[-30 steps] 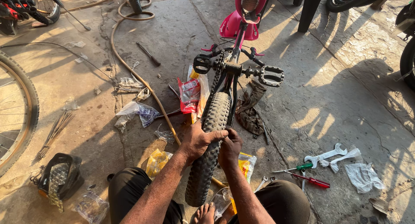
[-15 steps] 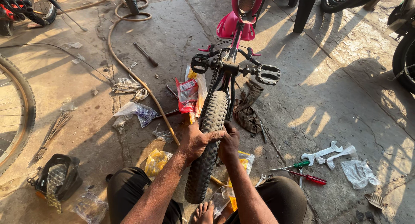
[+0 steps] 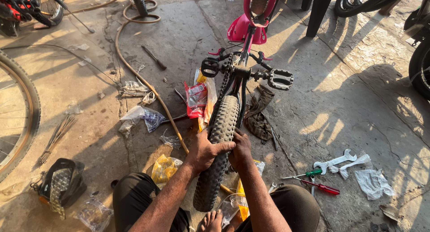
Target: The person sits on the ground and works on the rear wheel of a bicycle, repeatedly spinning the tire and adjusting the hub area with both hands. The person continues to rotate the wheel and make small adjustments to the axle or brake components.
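Person sits on the concrete floor (image 3: pixel 340 106) with an upside-down small pink bicycle (image 3: pixel 251 17) in front; its knobby tyre (image 3: pixel 219 138) stands upright between the knees, running from the lap up toward the crank; left hand (image 3: pixel 207 150) wraps over the tread from the left side, fingers curled across the top, gripping it; right hand (image 3: pixel 242 150) is pressed on the tyre's right flank, fingers hidden behind the rubber, so whether it grips or only braces cannot be told; step in hand looks like working the tyre on its rim by hand, seating or checking it; judged only part-way, since no tool is in either hand; a next move would likely call for both hands shifting along the tread while the wheel is kept from turning; pedals (image 3: pixel 280 79) and chain (image 3: pixel 226 75) sit just beyond the tyre; green screwdriver (image 3: pixel 304 174), red screwdriver (image 3: pixel 320 186) and white spanners (image 3: pixel 336 161) lie on the floor to the right, near but apart from the hands; orange hose (image 3: pixel 134 70) curves away on the left
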